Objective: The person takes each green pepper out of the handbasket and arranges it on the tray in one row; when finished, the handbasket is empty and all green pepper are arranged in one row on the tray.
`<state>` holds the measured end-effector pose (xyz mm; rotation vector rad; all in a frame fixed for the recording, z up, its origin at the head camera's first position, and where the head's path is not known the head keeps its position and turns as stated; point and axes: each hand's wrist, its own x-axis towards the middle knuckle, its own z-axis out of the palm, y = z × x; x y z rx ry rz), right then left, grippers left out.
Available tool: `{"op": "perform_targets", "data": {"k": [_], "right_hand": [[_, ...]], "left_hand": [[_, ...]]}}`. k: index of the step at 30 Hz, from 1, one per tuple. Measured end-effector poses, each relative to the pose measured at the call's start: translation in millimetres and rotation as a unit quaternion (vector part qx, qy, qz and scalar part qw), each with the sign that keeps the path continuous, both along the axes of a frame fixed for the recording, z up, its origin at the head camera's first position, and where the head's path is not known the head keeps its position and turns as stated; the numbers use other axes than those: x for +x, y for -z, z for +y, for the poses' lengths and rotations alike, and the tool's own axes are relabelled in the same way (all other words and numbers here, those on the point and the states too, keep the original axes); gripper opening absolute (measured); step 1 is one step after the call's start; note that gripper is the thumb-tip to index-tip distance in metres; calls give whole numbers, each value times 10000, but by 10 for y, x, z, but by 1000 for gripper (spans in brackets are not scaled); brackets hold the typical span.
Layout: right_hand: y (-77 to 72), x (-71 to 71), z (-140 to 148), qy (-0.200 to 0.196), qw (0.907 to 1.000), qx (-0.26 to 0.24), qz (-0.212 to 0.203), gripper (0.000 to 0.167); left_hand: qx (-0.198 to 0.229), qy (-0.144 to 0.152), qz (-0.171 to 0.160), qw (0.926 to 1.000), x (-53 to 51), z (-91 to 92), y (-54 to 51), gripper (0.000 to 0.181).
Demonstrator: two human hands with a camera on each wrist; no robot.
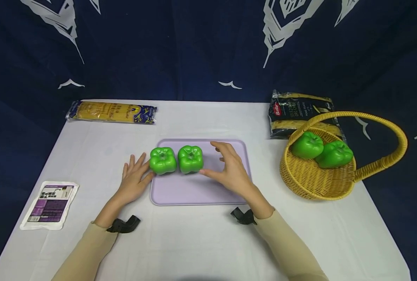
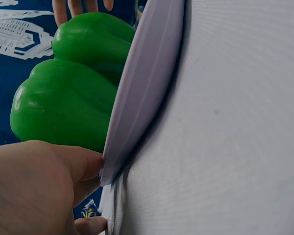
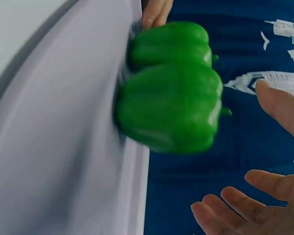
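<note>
Two green bell peppers stand side by side on a lilac tray (image 1: 201, 193), the left pepper (image 1: 163, 160) at the tray's left edge and the right pepper (image 1: 190, 159) just beside it. My left hand (image 1: 133, 180) lies with fingers spread on the cloth, its thumb against the tray's left rim close to the left pepper. Over the tray, my right hand (image 1: 231, 169) is spread with thumb and fingers apart, to the right of the second pepper. In the right wrist view, a gap shows between that pepper (image 3: 171, 107) and the fingers, which hold nothing.
A yellow wicker basket (image 1: 299, 183) with a tall handle stands at the right, holding two more green peppers (image 1: 334, 154). Behind it lies a dark pasta bag (image 1: 299, 109). A yellow and blue spaghetti packet (image 1: 111, 112) lies back left; a white and purple pouch (image 1: 50, 205) lies front left.
</note>
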<state>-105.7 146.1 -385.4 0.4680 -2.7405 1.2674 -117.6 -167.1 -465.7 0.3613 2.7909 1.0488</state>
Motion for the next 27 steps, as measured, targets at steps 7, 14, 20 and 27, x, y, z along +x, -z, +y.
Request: {"op": "perform_targets", "data": {"k": [7, 14, 20, 27], "right_hand": [[-34, 88, 445, 459, 9981, 43, 398, 82], [-37, 153, 944, 1207, 9918, -107, 402, 76], [-95, 241, 1325, 2061, 9773, 21, 490, 71], [-243, 311, 1723, 3099, 9495, 75, 475, 71]], "left_hand": [[-38, 13, -81, 10000, -5, 1, 11, 54], [-62, 15, -74, 10000, -5, -9, -1, 54], [-60, 19, -80, 9999, -7, -13, 12, 54], [-30, 14, -71, 10000, -6, -11, 15, 54]]}}
